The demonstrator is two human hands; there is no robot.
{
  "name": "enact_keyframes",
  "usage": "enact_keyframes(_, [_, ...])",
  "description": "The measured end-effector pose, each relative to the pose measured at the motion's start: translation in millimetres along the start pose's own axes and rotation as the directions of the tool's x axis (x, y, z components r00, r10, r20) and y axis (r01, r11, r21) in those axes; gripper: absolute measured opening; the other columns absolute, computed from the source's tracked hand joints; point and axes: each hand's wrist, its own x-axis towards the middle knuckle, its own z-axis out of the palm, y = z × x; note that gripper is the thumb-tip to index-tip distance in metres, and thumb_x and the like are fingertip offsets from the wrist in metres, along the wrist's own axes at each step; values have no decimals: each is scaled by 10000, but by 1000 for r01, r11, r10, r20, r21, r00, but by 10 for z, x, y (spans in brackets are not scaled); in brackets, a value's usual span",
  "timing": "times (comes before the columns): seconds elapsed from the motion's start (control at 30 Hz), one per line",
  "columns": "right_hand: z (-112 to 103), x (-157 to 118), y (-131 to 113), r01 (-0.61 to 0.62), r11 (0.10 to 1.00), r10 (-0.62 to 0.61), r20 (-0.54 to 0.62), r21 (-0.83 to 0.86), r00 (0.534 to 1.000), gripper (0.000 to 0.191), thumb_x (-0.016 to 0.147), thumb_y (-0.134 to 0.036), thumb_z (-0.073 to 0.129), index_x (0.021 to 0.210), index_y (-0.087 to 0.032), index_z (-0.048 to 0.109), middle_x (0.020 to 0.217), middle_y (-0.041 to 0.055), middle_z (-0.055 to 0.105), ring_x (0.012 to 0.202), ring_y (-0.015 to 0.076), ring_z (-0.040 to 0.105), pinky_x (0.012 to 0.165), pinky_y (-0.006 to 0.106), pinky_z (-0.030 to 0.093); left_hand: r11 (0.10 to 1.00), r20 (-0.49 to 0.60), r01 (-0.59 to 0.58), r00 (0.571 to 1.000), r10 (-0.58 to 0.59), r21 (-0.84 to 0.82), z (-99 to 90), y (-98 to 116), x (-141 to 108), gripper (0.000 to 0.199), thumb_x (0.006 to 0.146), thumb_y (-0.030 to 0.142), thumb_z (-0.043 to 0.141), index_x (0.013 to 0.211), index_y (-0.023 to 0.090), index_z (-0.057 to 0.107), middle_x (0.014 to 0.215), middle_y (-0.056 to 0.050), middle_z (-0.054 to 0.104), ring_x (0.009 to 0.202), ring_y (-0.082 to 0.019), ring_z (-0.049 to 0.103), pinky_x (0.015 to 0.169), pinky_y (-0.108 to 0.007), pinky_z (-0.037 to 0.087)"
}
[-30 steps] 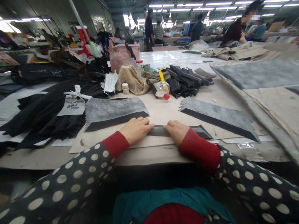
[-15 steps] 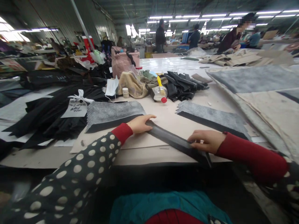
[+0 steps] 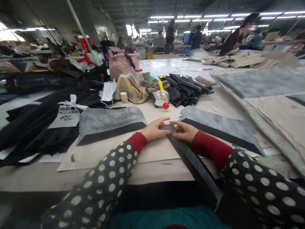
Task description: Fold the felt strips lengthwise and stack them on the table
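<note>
A long dark fabric strip [image 3: 190,157] runs from the middle of the table down over its front edge, its lower end hanging. My left hand [image 3: 156,129] pinches the strip's upper end from the left. Close beside it, my right hand [image 3: 184,131] grips the same end from the right, fingers curled. To the left lies a grey piece with a black border [image 3: 111,122], and to the right a similar grey piece [image 3: 219,125]. Both lie flat, with jagged edges.
Behind are a yellow-handled brush [image 3: 162,90], a small jar [image 3: 124,97], a white mask [image 3: 108,91], a pink bag [image 3: 122,63] and black scraps [image 3: 186,87]. Black fabric with a tag [image 3: 64,117] is at left. A person [image 3: 234,38] leans over the table at back right.
My right hand has moved left along the strip to beside my left hand, which has shifted slightly right. The strip now slants more steeply and hangs further over the edge.
</note>
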Motion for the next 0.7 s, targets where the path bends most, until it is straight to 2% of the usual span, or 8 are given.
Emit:
enact_keyframes(0.07, [3, -9, 42, -5, 995, 3, 26, 95, 1000, 634, 680, -249, 514, 1257, -81, 311, 655, -42, 429, 554, 81, 433, 505, 212, 359, 999, 1, 20, 1000, -20, -39, -32, -31, -28, 631, 679, 245, 588, 1255, 145, 351, 770, -9, 557, 656, -101, 501, 685, -249, 415])
enact_keyframes(0.13, [-23, -33, 54, 40, 995, -44, 48, 92, 998, 664, 664, -285, 547, 1258, -93, 317, 768, 4, 501, 654, 106, 486, 568, 230, 397, 997, -17, 42, 999, -43, -63, -47, -54, -36, 601, 687, 212, 566, 1248, 152, 358, 724, 9, 541, 616, -88, 489, 652, -234, 408])
enact_keyframes(0.2, [-69, -42, 43, 111, 994, -111, 51, -1, 993, 680, 630, -328, 605, 1236, -125, 374, 917, 46, 537, 784, 140, 510, 650, 251, 417, 997, -24, 58, 998, -59, -55, -44, -60, -27, 574, 687, 196, 549, 1234, 164, 375, 700, 21, 529, 593, -83, 481, 625, -224, 402])
enact_keyframes(0.27, [-117, -11, 26, 163, 978, -160, 34, -129, 987, 623, 626, -366, 623, 1185, -151, 454, 976, 57, 550, 832, 159, 512, 695, 270, 419, 998, -1, 63, 998, -63, -21, -32, -46, -12, 580, 677, 186, 546, 1232, 173, 379, 709, 22, 533, 599, -86, 485, 621, -222, 403])
enact_keyframes(0.33, [-151, 61, 18, 189, 956, -191, 10, -224, 982, 486, 671, -366, 583, 1108, -160, 527, 935, 55, 576, 786, 153, 521, 686, 278, 420, 998, 20, 56, 998, -57, 26, -22, -16, -2, 589, 666, 175, 545, 1232, 170, 381, 746, 15, 547, 623, -92, 493, 638, -224, 409])
enact_keyframes(0.47, [-133, 232, 33, 225, 929, -232, 11, -293, 973, 263, 686, -239, 540, 926, -153, 603, 861, 45, 601, 732, 138, 526, 672, 274, 417, 990, 31, 30, 999, -34, 137, -38, 29, -3, 568, 656, 161, 546, 1208, 164, 410, 822, 2, 564, 671, -99, 501, 670, -223, 413])
enact_keyframes(0.6, [-73, 277, 50, 245, 896, -256, 17, -370, 966, 220, 668, -178, 535, 872, -147, 611, 807, 38, 586, 719, 132, 515, 658, 259, 407, 959, -14, 62, 998, -60, 275, -79, 2, -10, 424, 675, 175, 542, 1098, 150, 520, 803, -7, 564, 673, -107, 501, 660, -227, 415])
enact_keyframes(0.7, [-60, 257, 54, 266, 874, -284, 17, -406, 959, 226, 672, -173, 535, 884, -147, 610, 790, 34, 572, 696, 121, 500, 622, 240, 395, 941, -61, 52, 998, -34, 333, -82, -30, -8, 260, 714, 166, 499, 953, 149, 601, 811, -20, 566, 715, -113, 513, 683, -229, 410])
